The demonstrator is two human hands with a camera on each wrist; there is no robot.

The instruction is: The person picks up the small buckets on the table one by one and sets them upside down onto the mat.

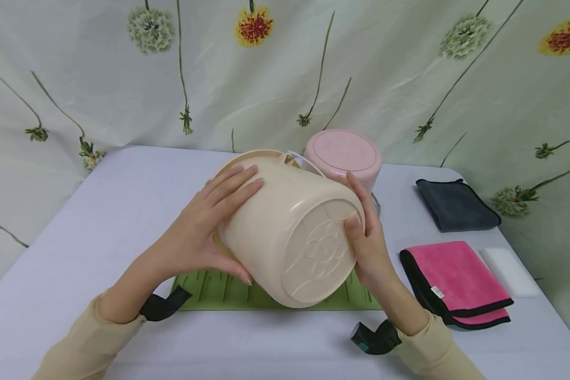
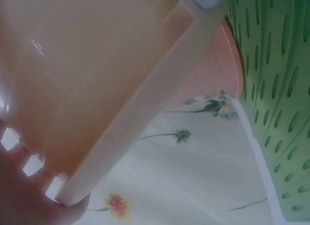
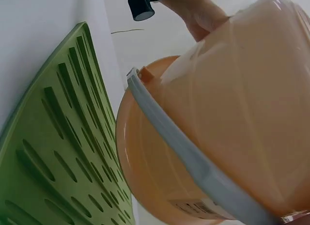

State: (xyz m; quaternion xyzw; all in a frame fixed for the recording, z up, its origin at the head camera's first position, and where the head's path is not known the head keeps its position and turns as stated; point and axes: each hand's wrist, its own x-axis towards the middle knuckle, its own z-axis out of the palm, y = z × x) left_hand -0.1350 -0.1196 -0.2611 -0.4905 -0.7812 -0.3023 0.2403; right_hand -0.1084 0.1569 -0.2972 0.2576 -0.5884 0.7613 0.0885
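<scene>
A cream plastic bucket [image 1: 285, 227] is held tilted above a green ridged mat [image 1: 204, 293], its flower-embossed base facing me and its mouth turned away to the left. My left hand [image 1: 214, 216] grips its side near the rim, fingers spread over the top and thumb lower down. At the base, my right hand [image 1: 368, 237] holds the edge, thumb on the bottom face and fingers along the side. A pale carry handle [image 3: 193, 159] hangs across the bucket in the right wrist view, near a barcode label [image 3: 198, 208]. The bucket's inside is hidden.
Behind the bucket, a pink bucket [image 1: 344, 153] stands upside down. On the right lie a folded dark grey cloth [image 1: 456, 205], a pink cloth [image 1: 461, 277] with black edging and a white block [image 1: 510, 272]. A flower-print curtain [image 1: 247, 95] hangs behind the white-covered table [image 1: 100, 237].
</scene>
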